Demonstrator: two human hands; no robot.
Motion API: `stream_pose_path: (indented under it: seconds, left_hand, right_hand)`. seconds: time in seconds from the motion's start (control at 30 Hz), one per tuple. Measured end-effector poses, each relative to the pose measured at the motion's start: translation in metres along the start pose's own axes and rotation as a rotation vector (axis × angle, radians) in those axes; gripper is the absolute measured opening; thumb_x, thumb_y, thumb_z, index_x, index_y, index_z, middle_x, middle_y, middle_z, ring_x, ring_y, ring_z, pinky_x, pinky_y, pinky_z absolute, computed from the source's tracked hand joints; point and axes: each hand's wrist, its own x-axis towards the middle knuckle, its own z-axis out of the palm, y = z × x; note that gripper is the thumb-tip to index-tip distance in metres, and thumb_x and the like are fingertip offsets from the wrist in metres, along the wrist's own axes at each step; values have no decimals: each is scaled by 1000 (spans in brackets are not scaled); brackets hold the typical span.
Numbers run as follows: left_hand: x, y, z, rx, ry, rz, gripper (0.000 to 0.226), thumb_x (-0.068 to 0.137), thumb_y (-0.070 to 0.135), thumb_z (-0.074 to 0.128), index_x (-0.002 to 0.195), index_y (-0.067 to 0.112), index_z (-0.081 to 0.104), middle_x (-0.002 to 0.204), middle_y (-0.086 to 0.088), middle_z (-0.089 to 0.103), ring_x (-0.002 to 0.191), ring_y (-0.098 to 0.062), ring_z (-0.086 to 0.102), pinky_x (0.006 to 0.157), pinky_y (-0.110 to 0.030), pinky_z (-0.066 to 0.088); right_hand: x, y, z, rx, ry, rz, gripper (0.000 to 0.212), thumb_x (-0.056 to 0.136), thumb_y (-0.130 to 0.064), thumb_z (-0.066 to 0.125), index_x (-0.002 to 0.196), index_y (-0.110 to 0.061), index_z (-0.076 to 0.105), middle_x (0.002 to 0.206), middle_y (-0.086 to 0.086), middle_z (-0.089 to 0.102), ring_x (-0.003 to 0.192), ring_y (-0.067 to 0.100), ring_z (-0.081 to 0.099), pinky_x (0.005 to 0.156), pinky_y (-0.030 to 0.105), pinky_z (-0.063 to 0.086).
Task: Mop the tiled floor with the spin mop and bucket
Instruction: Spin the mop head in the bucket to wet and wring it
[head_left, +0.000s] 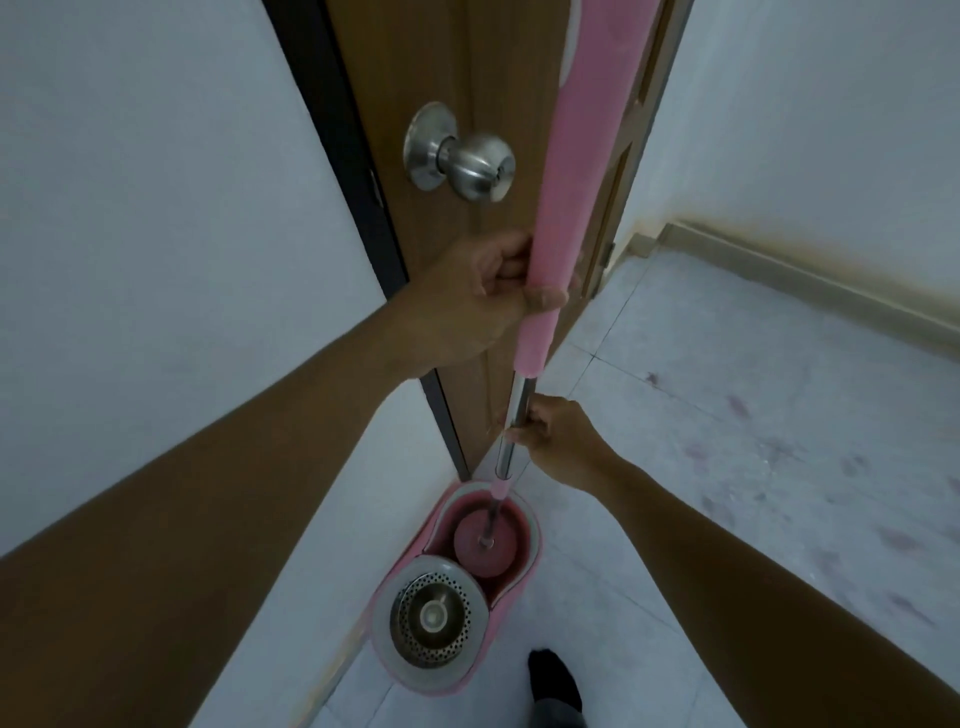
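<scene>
- Left hand (470, 296) grasps the mop's pink foam grip (576, 171).
- Right hand (556, 441), below it, grasps the steel shaft (511, 421).
- Below both hands, the round pink mop head (485, 551) sits in the pink bucket (536, 540).

The left hand (475, 299) grips the lower end of the pink foam sleeve on the spin mop's handle (576, 182). The right hand (558, 441) grips the bare steel shaft (518, 400) just below it. The handle stands nearly upright, with the round mop head (480, 551) sitting in the far compartment of the pink bucket (536, 545). The perforated steel spinner basket (431, 618) fills the near compartment. The bucket sits on the pale tiled floor (727, 415) by a wooden door (405, 62) with a steel doorknob (465, 158). A dark-clad foot (553, 680) stands just beside the bucket.
</scene>
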Motion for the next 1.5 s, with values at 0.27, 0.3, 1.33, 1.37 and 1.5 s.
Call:
stream_pose_path:
  seconds: [0.27,0.3,1.33,1.37,1.5]
  left_hand:
    - [9,-29,7,-2,133,28,42,90,6,68,130,5,55,111,-1,71,106,-11,69,82,-16,54]
    - [10,-34,8,2,140,31,42,90,7,68,130,6,55,111,0,71,105,-10,69,82,-16,54]
    - [15,-101,41,96,228,-107,47,88,10,70,132,4,53,123,-10,67,112,-17,67,90,-15,52]
    - [13,-93,41,99,233,-96,47,88,10,70,132,3,53,122,-9,67,110,-16,67,89,-14,52]
    - [1,-55,36,113,207,-61,45,89,9,69,131,4,54,119,-6,68,106,-14,68,92,-18,54]
  right_hand:
    - [13,22,25,-22,130,-118,14,93,-3,55,90,-16,57,98,0,72,76,-2,66,58,5,48]
    - [16,26,27,-20,134,-117,12,93,-2,55,90,-14,58,98,0,72,77,0,66,60,6,49]
    - [44,77,49,-45,-60,257,27,95,-31,57,117,-18,63,99,1,69,67,-2,58,48,7,39]
    - [39,70,46,-30,-43,247,26,95,-31,56,117,-17,63,95,1,69,64,-3,59,45,6,39]
    - [14,36,30,-15,-6,174,23,95,-25,58,114,-15,66,86,-1,70,60,-4,61,45,2,40]
